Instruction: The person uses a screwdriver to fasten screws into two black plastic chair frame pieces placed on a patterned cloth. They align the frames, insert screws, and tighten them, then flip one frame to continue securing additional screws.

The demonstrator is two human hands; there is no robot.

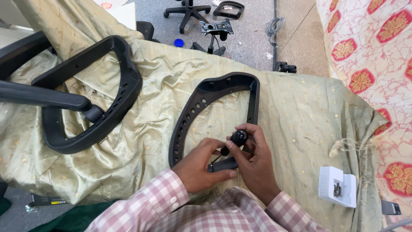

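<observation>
A black plastic chair armrest frame (201,103) with a row of holes lies on the olive-gold cloth (296,107) in front of me. My left hand (201,165) presses on its near end, fingers flat on the black bar. My right hand (253,161) is closed around a small black screwdriver (237,139) with a rounded handle, its tip pointing down at the frame's near end between my hands. Both sleeves are pink-and-white check.
A second armrest frame (109,99) and a padded black arm (40,95) lie on the cloth at left. A white tray with small screws (337,187) sits at right. Chair base (187,12), mechanism plate (216,28), blue cap (179,42) and grey cable (274,26) lie on the floor beyond.
</observation>
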